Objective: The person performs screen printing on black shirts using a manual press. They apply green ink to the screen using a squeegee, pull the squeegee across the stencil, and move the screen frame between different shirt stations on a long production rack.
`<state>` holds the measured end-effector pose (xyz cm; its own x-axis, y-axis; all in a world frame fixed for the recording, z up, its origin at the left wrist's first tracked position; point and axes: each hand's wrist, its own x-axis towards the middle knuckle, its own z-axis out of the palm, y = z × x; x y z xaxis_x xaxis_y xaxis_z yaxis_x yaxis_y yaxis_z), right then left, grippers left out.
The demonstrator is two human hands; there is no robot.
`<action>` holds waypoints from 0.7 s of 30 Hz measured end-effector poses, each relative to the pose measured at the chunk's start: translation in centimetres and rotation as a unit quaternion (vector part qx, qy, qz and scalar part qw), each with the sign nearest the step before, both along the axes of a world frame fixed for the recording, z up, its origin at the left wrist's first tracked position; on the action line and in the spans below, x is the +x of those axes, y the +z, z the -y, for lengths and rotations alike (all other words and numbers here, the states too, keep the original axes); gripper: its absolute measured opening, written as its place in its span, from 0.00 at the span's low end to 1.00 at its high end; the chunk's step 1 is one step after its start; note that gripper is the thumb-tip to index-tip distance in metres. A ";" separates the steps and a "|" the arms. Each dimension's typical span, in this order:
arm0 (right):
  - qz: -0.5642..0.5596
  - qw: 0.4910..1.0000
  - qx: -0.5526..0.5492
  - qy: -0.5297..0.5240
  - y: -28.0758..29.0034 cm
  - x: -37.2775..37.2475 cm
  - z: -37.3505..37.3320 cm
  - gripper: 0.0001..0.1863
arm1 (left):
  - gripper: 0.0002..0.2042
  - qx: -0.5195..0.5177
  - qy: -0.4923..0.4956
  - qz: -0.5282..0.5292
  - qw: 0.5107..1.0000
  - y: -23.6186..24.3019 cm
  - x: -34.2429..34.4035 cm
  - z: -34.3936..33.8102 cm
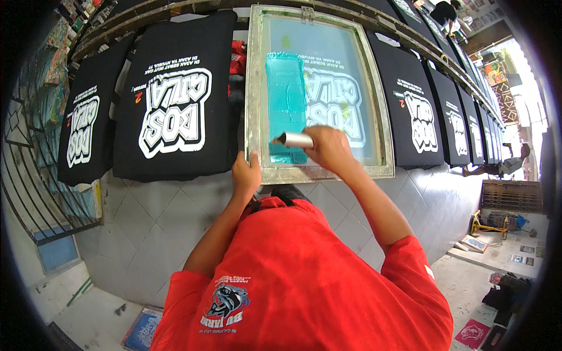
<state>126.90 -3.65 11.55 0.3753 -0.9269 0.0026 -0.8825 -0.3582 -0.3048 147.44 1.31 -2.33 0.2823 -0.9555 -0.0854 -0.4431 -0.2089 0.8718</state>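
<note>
Slippage of the framed screen (pixel 256 99) is your first hazard. Your left hand (pixel 246 173) bears only on its near left corner, thumb over the rim; the underside of that grip is hidden. A sideways push could swing the unheld right side and blur the lettering beneath the mesh (pixel 345 52).

Second hazard: uneven pressure. Your right hand's fingers are closed round the silver-white bar (pixel 297 140), which protrudes to their left over the teal strip (pixel 285 93). A one-handed grip could let it tilt or twist. Whether its edge touches the mesh cannot be told. The strip is creased, and a lifted edge, if present, could catch the bar.

Condition: the bar is smooth, with a dark brownish end farthest from the right fingers. The screen lies under those fingers and extends away from them; its rim is pale and stained, its mesh translucent, blue-grey, with olive spots. Left of the left fingers, a printed black shirt (pixel 126 146) lies near the rim.
</note>
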 end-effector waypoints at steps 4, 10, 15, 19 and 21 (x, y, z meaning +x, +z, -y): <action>0.002 0.998 -0.057 -0.020 1.8 -0.2 10.0 0.09 | 0.18 0.006 -0.004 -0.007 1.000 1.2 -0.2 -0.1; -0.040 0.995 -0.085 -0.026 -1.1 0.6 22.9 0.11 | 0.19 0.028 -0.007 0.027 0.999 1.6 -0.3 0.0; -0.048 0.989 -0.140 -0.016 -5.8 0.2 20.9 0.09 | 0.19 0.026 -0.013 0.009 1.000 1.8 -0.3 0.0; -0.003 0.982 -0.187 0.018 -7.7 0.1 11.1 0.14 | 0.18 0.034 -0.002 -0.008 0.999 1.7 -0.3 -0.3; 0.025 0.969 -0.243 0.023 -8.0 0.2 10.8 0.13 | 0.18 0.038 0.002 -0.008 0.999 2.2 -0.5 -0.2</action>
<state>127.12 -14.44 3.57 0.4037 -0.7939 0.4546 -0.8508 -0.5085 -0.1324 146.93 1.55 -0.18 0.2845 -0.9448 -0.1626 -0.4275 -0.2769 0.8606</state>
